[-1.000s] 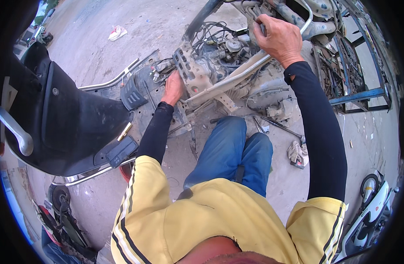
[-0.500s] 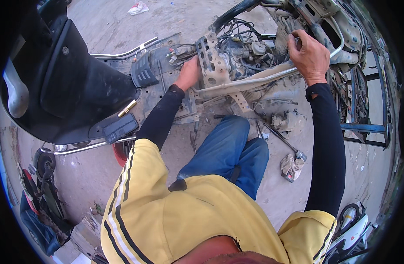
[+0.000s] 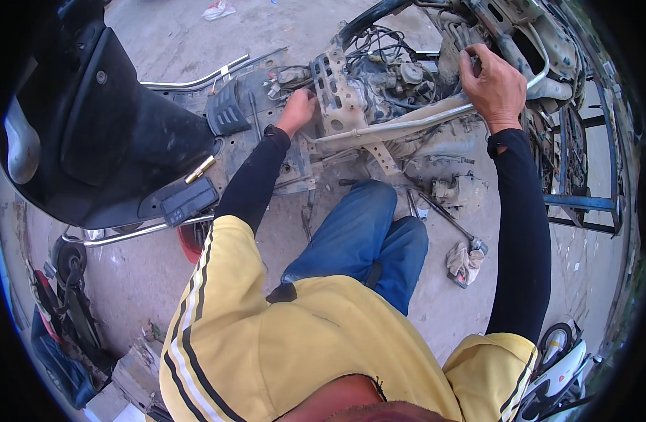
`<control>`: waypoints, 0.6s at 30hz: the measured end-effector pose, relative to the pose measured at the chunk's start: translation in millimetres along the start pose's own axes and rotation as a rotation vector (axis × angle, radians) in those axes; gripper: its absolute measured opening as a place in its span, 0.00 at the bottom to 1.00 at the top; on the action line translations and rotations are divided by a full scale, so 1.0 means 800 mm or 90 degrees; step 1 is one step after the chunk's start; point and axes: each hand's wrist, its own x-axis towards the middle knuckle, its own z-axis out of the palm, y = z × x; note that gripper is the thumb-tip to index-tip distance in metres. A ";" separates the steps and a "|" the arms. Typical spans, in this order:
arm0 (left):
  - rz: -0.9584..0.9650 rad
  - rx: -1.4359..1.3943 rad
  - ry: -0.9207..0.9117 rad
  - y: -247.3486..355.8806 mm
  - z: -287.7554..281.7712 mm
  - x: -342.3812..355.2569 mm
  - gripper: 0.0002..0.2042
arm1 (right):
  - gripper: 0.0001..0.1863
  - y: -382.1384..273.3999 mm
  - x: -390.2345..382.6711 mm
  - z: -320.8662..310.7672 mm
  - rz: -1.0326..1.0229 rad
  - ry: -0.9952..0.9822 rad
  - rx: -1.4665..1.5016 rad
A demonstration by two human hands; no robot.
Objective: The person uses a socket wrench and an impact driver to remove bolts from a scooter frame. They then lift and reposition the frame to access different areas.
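Observation:
My left hand (image 3: 297, 112) is at the rear of the scooter's floor panel (image 3: 267, 151), close against a perforated metal bracket (image 3: 330, 91). Its fingers are bent together, with the tips partly hidden. Over the right part of the stripped frame, above the bare frame tube (image 3: 435, 119), I see my right hand (image 3: 497, 88) with its fingers curled and the thumb near the index finger. What either hand pinches cannot be made out. Between them lies the exposed engine (image 3: 404, 84) with a tangle of black cables (image 3: 379, 50).
A black front shield (image 3: 105, 119) rises at left. On the floor panel rest a brass-coloured cylinder (image 3: 201, 170) and a long dark rod (image 3: 255, 116). A long-handled tool (image 3: 453, 219), a rag (image 3: 465, 264) and a dirty metal part (image 3: 463, 190) lie on the ground. A blue metal rack (image 3: 583, 202) stands right.
My left hand has shifted slightly, and its thumb side shows more beside the bracket. My right hand stays nearly in place, its fingers still curled. The view has moved a little.

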 end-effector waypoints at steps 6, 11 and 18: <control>0.342 0.218 0.129 0.047 0.011 -0.035 0.12 | 0.08 0.008 -0.006 -0.001 0.001 0.011 -0.010; 0.088 0.046 0.044 -0.008 0.008 0.004 0.14 | 0.07 0.000 -0.004 -0.003 -0.017 0.015 -0.017; 0.359 0.210 0.107 0.034 0.012 -0.033 0.12 | 0.08 0.006 -0.008 -0.004 -0.006 0.018 -0.018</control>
